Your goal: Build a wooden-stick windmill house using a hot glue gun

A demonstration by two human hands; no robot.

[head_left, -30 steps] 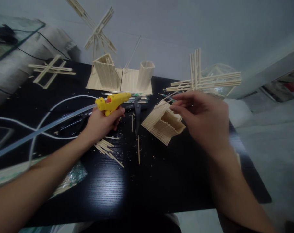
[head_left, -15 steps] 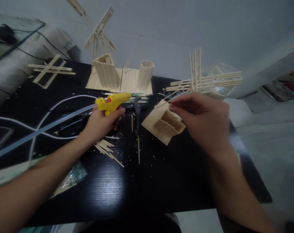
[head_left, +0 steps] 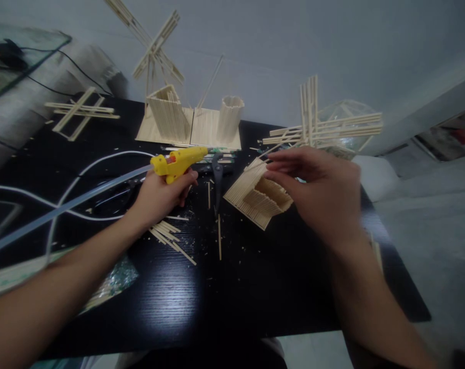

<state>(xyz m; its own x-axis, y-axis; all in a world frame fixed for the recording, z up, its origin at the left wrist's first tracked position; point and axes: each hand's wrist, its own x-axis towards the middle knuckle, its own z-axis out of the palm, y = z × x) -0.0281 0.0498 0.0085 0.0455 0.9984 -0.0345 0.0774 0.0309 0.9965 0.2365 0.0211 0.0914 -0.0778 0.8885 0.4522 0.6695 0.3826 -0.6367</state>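
My left hand (head_left: 159, 197) is wrapped around the handle of a yellow hot glue gun (head_left: 184, 159), its nozzle pointing right. A long translucent glue stick (head_left: 101, 185) runs out of the gun's back toward the left. My right hand (head_left: 317, 189) is in a pinch at the upper edge of a small stick-built model (head_left: 251, 189), which has a flat base and a hollow, open-topped part. Between thumb and forefinger seems to be the end of a thin wooden stick (head_left: 253, 166); the fingers partly hide it. Dark scissors (head_left: 217, 179) lie between the hands.
Loose sticks (head_left: 166, 236) lie near my left wrist on the black table (head_left: 255, 297). Behind stand a larger stick model (head_left: 168, 115) with crossed blades and a round stick tower (head_left: 230, 118). Crossed stick frames (head_left: 80, 113) lie at left, others (head_left: 320, 128) at right. A white cable (head_left: 82, 166) loops at left.
My right hand has shifted very slightly left along the model's upper edge. My left hand, the glue gun and the model have stayed in place.
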